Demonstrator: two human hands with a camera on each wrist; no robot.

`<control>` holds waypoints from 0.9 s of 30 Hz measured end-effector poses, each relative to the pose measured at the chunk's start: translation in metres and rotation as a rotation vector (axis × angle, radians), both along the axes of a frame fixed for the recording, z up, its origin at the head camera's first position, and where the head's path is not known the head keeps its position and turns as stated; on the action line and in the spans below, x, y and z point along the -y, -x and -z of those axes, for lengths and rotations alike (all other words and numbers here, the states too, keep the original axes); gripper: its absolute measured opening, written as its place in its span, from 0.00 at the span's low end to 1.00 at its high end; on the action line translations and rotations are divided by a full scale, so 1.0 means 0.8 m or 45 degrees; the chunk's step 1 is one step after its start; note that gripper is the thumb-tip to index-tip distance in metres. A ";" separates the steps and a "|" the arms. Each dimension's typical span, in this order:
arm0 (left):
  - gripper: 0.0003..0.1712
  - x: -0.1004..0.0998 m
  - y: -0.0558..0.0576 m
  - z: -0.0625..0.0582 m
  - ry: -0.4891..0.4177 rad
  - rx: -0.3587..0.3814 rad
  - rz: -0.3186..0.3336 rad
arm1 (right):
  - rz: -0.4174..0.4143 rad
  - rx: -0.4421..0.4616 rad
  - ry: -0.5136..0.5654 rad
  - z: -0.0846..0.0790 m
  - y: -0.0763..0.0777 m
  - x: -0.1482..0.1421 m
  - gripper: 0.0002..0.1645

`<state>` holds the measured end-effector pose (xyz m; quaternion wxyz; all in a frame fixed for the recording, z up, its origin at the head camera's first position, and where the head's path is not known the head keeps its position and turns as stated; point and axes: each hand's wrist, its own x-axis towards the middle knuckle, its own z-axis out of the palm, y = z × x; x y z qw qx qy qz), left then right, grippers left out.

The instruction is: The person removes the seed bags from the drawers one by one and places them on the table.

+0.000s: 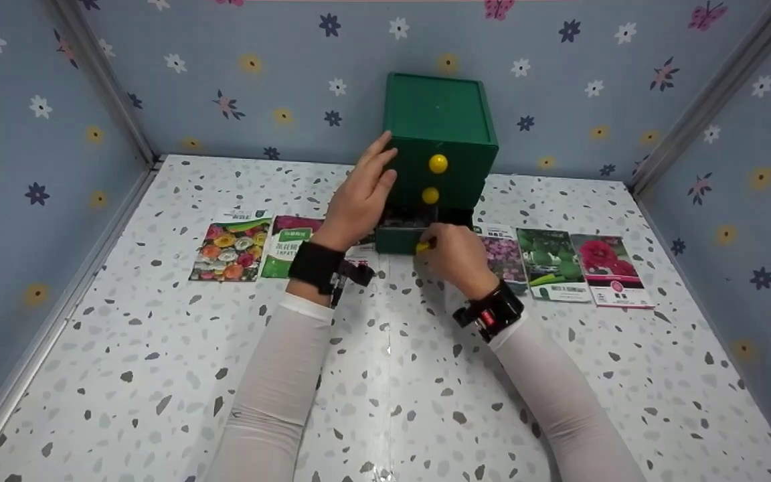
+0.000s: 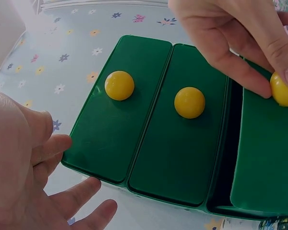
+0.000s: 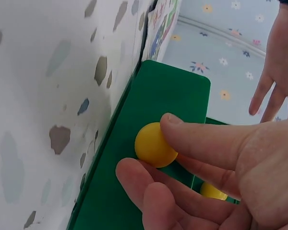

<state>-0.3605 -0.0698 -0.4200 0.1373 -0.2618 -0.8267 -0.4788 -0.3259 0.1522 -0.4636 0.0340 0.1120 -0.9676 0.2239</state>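
Observation:
A green drawer cabinet [image 1: 439, 110] with yellow knobs stands against the back wall. Its bottom drawer [image 1: 395, 241] is pulled out toward me, while the two above are closed. My right hand [image 1: 459, 258] pinches the bottom drawer's yellow knob [image 3: 154, 145] between thumb and fingers. At the cabinet's left side is my left hand [image 1: 359, 197], its fingers extended along the edge. In the left wrist view the upper knob [image 2: 119, 86] and the middle knob [image 2: 189, 102] are both untouched. The drawer's inside looks dark and is partly hidden by my right hand.
Seed packets lie in a row on the speckled table [image 1: 385, 375]: an orange-flowered packet [image 1: 231, 251] and a green-and-pink packet [image 1: 288, 244] left, then a purple-flowered packet [image 1: 504, 258], a green-fruit packet [image 1: 551, 261] and a red-flowered packet [image 1: 610, 268] right. Flowered walls [image 1: 292, 60] enclose the table.

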 end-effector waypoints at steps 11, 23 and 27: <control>0.31 0.000 0.000 0.001 0.003 -0.003 -0.006 | -0.059 -0.016 -0.004 -0.002 -0.024 0.001 0.11; 0.32 0.001 0.000 0.001 -0.002 0.005 -0.002 | -0.110 -0.059 -0.091 -0.003 -0.054 -0.005 0.09; 0.32 0.001 0.000 0.001 0.003 0.014 -0.005 | -0.119 -0.039 -0.101 -0.004 -0.062 -0.006 0.09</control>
